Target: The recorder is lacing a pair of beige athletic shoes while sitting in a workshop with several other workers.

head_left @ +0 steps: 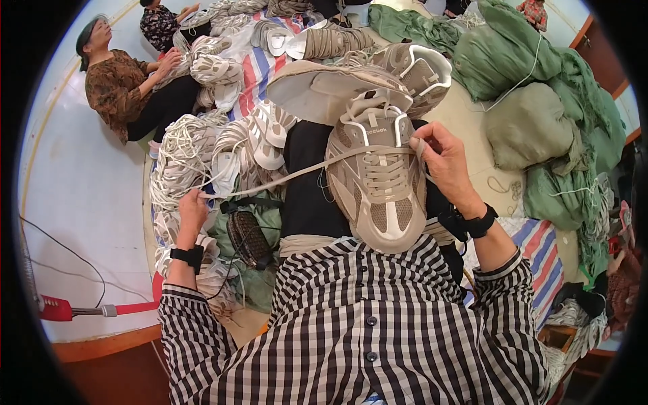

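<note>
A taupe and beige shoe upper (378, 182) rests on my lap, its mesh toe pointing toward me. Laces cross its front in several rows. One long beige shoelace (297, 174) runs from the eyelets, stretched out to the left. My left hand (193, 212) pinches its far end, well away from the shoe. Beside the top right eyelets, my right hand (442, 158) is closed, thumb and finger pinching the lace. A second upper of the same colours (422, 81) lies just beyond the first, next to a curved beige piece (324, 88).
Piles of uppers and laces (185, 158) lie on the left, with a small brown bag (248, 239) nearer me. Green sacks (509, 57) and a tan sack (530, 128) stand at right. A co-worker (121, 88) sits far left; other people are at the back.
</note>
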Motion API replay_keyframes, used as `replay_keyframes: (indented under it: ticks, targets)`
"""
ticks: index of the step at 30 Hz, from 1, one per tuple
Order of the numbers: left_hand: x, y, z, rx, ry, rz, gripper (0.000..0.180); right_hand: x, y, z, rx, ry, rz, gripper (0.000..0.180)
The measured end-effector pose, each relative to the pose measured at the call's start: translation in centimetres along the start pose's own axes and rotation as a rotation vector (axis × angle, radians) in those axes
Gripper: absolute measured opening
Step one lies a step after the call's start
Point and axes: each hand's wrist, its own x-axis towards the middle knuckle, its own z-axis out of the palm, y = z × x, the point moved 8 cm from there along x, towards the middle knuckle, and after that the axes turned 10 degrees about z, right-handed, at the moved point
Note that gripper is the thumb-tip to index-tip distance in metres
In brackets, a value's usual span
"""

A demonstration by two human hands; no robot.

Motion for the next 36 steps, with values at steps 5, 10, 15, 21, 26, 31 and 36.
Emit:
replay_keyframes:
  ticks: [5,10,15,21,26,31,36]
  targets:
    - [1.5,11.6,2.3,-0.541,0.002,0.095,0.008,0.0,-0.2,-0.6,-0.157,0.093,-0.075,0.007]
    - [1.6,22.8,1.1,-0.601,0.011,0.354,0.012,-0.8,-1.5,0.3,-0.301,0.140,-0.222,0.006]
    - [3.7,31.2,0.1,-0.759,0.063,0.423,0.014,-1.3,-4.6,1.0,-0.615,0.179,-0.454,0.010]
    - [5.6,35.5,3.1,-0.937,0.108,0.419,0.010,0.4,-1.4,0.8,-0.310,-0.011,-0.106,0.006]
    - [4.7,36.1,3.3,-0.814,0.160,0.494,0.007,0.3,-0.9,0.4,-0.230,-0.013,-0.074,0.008]
    - [3.5,36.6,3.1,-0.750,0.199,0.609,0.006,0.2,-0.6,0.4,-0.221,-0.010,-0.061,0.008]
    - [4.0,36.5,3.1,-0.726,0.161,0.585,0.007,0.4,-0.6,0.8,-0.220,-0.015,-0.050,0.009]
